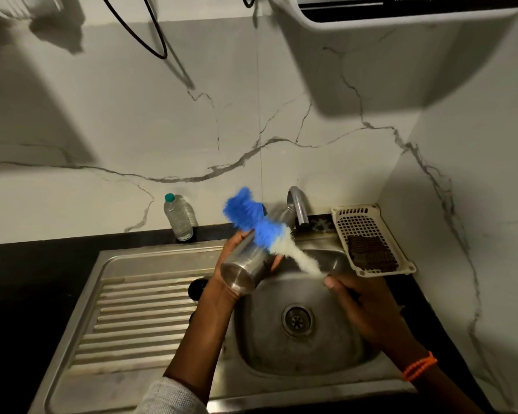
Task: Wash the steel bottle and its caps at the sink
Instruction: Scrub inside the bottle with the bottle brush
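Observation:
My left hand [222,282] grips the steel bottle [245,264] around its lower body and holds it tilted over the sink basin [296,324], base toward me and neck pointing at the tap [298,207]. My right hand [362,306] holds the handle of a bottle brush [260,225] with blue and white bristles. The brush lies across the outside of the bottle, blurred. A dark round cap [197,289] sits on the drainboard just left of my left wrist.
A clear plastic water bottle [178,218] with a green cap stands on the dark counter at the back. A white plastic basket [371,239] holding a dark scrub pad sits right of the tap. The ribbed drainboard [138,318] stretches left of the basin.

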